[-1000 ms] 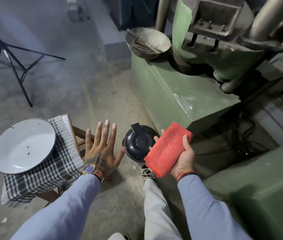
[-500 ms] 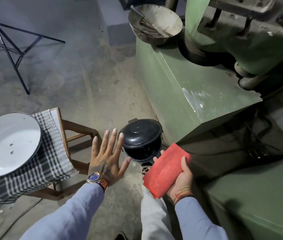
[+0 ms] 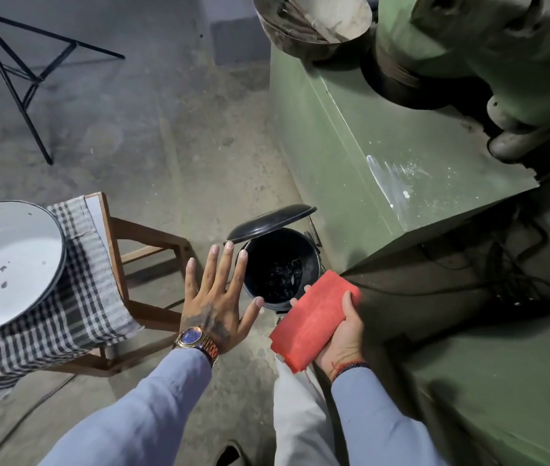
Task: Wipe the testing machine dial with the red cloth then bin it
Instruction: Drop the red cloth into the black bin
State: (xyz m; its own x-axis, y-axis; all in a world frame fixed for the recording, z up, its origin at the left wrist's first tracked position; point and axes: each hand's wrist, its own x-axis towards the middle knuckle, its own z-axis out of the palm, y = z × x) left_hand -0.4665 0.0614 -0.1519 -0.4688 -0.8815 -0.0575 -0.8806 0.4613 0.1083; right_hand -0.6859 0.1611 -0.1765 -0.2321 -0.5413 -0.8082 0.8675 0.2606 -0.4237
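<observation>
My right hand [image 3: 345, 334] grips a folded red cloth [image 3: 314, 322], held just in front of and to the right of a small black pedal bin [image 3: 314, 264] on the floor. The bin's lid [image 3: 271, 222] stands raised, showing a dark liner inside. My left hand [image 3: 214, 297] hovers flat with fingers spread, just left of the bin's rim, holding nothing. The green testing machine [image 3: 367, 146] rises behind and to the right of the bin; its dial is out of view.
A wooden stool [image 3: 132, 250] at the left carries a checked cloth [image 3: 75, 307] and a white enamel basin [image 3: 7, 264]. A black tripod [image 3: 14, 68] stands at the far left. A metal bowl [image 3: 314, 18] with tools sits on the machine. My trouser leg [image 3: 297, 415] is below.
The bin's lid has swung up from closed to open. The view has tilted down and closer to the bin; both hands keep their pose, the cloth still in my right hand.
</observation>
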